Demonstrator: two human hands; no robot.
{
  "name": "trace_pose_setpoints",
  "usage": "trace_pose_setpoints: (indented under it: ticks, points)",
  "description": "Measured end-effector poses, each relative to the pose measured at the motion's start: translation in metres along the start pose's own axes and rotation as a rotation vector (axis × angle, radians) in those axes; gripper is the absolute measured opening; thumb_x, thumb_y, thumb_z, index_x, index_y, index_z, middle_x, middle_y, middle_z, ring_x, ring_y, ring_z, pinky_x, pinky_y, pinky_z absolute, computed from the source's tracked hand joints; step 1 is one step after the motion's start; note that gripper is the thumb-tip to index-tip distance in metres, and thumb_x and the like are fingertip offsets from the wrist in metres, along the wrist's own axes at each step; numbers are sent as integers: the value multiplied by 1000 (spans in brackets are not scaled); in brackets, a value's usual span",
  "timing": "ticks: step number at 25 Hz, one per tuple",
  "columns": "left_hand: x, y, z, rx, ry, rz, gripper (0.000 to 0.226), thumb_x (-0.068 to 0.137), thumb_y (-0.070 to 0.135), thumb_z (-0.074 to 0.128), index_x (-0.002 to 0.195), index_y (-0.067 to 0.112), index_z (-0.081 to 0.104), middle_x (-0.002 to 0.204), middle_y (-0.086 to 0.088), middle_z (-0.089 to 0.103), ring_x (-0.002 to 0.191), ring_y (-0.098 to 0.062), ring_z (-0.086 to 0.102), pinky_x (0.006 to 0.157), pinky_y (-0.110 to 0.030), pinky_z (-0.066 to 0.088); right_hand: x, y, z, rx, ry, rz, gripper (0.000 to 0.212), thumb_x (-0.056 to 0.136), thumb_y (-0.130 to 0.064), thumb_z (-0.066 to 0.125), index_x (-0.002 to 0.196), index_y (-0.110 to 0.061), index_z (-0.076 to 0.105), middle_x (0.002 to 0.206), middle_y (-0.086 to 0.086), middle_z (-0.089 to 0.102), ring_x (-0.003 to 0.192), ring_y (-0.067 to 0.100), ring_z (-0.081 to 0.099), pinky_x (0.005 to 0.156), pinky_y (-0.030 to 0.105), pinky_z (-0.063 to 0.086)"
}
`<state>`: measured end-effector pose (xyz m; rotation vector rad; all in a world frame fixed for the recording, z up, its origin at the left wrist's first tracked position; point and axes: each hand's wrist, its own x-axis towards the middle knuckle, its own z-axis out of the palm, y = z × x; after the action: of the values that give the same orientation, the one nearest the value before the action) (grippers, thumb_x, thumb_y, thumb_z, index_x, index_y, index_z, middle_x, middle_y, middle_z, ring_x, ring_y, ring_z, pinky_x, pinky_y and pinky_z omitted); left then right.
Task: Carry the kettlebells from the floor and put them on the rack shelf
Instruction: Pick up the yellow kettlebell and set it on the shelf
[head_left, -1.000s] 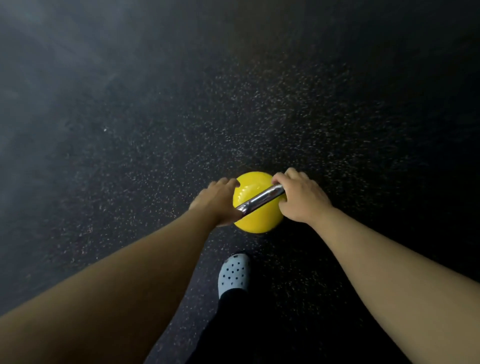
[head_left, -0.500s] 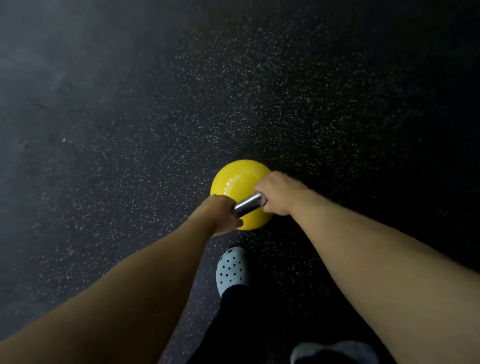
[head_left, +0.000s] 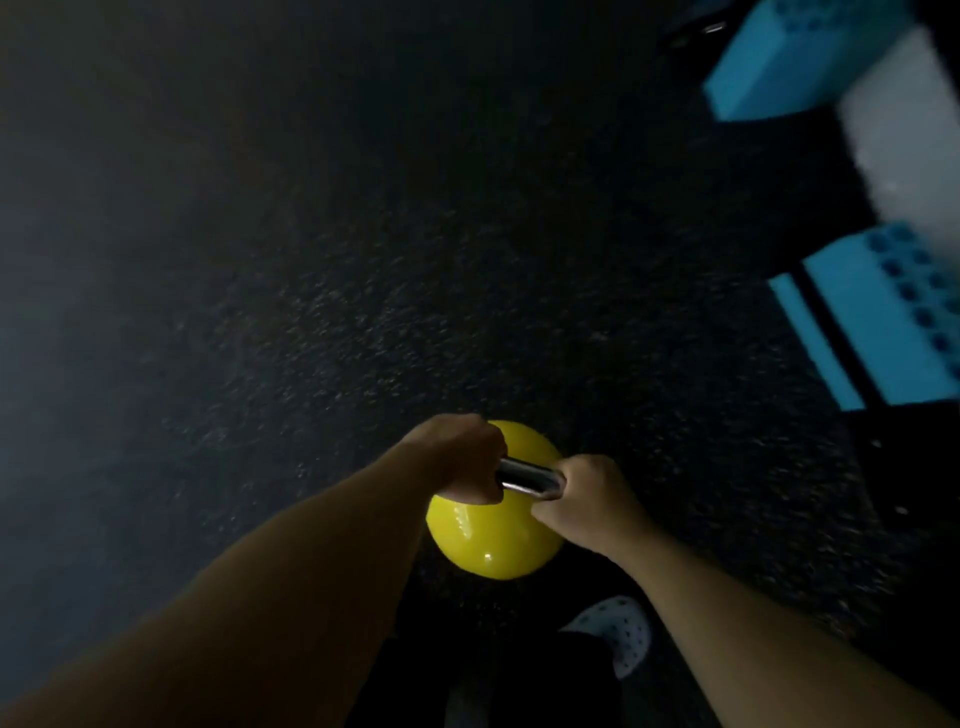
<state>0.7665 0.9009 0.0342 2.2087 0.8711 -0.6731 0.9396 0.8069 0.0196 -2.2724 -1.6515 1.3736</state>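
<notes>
yellow kettlebell (head_left: 493, 540) — steel handle (head_left: 527, 477) between left hand (head_left: 460, 460) and right hand (head_left: 587, 506), both fists tight around it

One yellow kettlebell (head_left: 493, 540) with one chrome handle (head_left: 527, 477); two bare hands on that handle, left hand (head_left: 462, 460) and right hand (head_left: 589, 506). Two bright blue perforated blocks at the right edge, upper blue block (head_left: 779, 62) and lower blue block (head_left: 878, 322), with one blurred white slab (head_left: 904, 130) between them. One pale clog (head_left: 621, 631) with holes; a second shoe cannot be made out.
</notes>
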Motion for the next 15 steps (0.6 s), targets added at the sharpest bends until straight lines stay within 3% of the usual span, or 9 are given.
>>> trace_pose_setpoints:
  ticks: [3,6,8,12,15]
  points:
    - [39,79,-58,128,27,98,20,74,42,60,87,28,64,68,8,58,62,-11,58,57,-31,53,-27,45,-73,-4,193,14,26,64,-30,67,51,-24,45,52,-7,47,48,11,49,38,20,27]
    - [87,178,-127,300,57,222,19,75,44,59,85,28,62,68,9,57,61,-11,56,54,-29,49,-61,95,-162,37,406,91,30,65,-31,68,51,-22,43,49,-9,43,44,5,39,38,17,21]
    - [120,248,-177,409,96,320,22,72,47,58,84,29,62,67,10,56,62,-12,57,52,-27,42,-84,132,-219,87,565,138,26,64,-32,68,54,-19,48,51,-4,51,49,13,49,40,20,25]
    - [166,353,-250,577,231,498,29,67,48,57,82,24,66,75,1,67,75,-23,67,55,-27,38,-119,184,-313,104,807,152,41,64,-30,70,50,-21,32,46,-1,43,54,29,57,46,29,31]
    - [204,417,-287,653,333,651,31,67,48,58,80,21,67,83,-7,72,79,-29,68,57,-30,40,-132,220,-372,27,960,191,20,61,-28,65,53,-16,51,55,13,62,56,35,61,48,31,41]
